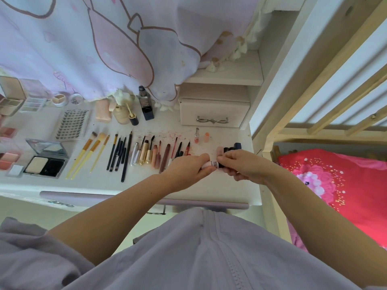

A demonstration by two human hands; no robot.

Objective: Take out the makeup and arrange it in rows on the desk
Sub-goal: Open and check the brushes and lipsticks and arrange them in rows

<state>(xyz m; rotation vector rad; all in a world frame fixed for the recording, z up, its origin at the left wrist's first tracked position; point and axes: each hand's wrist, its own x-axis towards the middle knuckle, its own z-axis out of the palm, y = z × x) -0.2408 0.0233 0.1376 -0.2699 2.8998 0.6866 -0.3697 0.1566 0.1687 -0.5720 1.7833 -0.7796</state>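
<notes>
Both hands hold one small tube over the desk's right end.

The left hand [189, 167] and right hand [240, 164] each pinch an end of a pale pink tube [213, 164]; fingers hide most of it and its dark label print is unreadable. Behind it, brushes and pencils [117, 152] lie in a row on the white desk [230, 189]. An open compact [45, 159] shows beige powder, and palettes at the left edge are cut off.

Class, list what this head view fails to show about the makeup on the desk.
- Small tube: the left hand and right hand cover both ends; label too small to read.
- Palettes: cut off by the left edge and blurred.
- Dark tubes: lower parts hidden behind the right hand.
</notes>
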